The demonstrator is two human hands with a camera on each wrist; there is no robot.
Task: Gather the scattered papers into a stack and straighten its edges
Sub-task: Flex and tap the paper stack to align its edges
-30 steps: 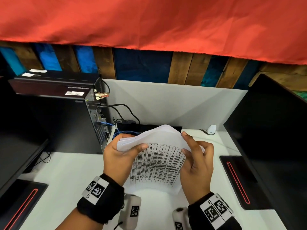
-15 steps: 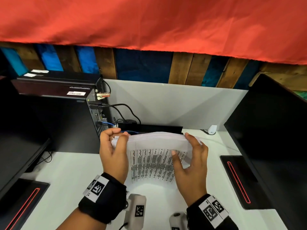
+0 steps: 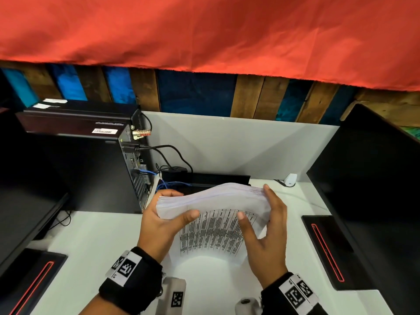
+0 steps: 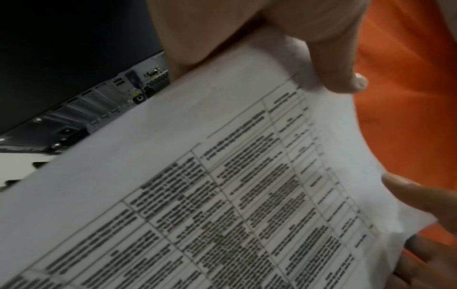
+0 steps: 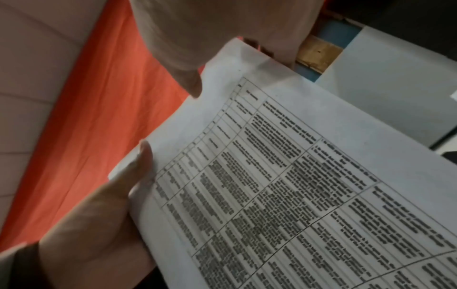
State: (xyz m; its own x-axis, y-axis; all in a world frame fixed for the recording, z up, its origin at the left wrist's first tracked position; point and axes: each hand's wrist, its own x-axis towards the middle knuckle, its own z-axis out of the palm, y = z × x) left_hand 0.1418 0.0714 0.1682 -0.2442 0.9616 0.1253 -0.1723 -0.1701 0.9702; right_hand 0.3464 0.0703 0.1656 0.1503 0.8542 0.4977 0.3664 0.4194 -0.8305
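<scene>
A stack of white papers stands on edge over the white desk, its top bowed upward. The front sheet carries a printed table. My left hand grips the stack's left edge, thumb on the front and fingers behind. My right hand holds the right edge, thumb pressed on the printed face and fingers along the side. In the left wrist view the printed sheet fills the frame under my left fingers. The right wrist view shows my right thumb lying on the same paper stack.
A black computer tower with cables stands at the left. Black monitors flank the desk, their bases marked with red lines. A white divider closes the back, with a black box and a white plug before it.
The folded-over hump of the stack has flattened into a lower, wider bow. My left thumb left the front face and has come back onto it; my right thumb now lies on the print.
</scene>
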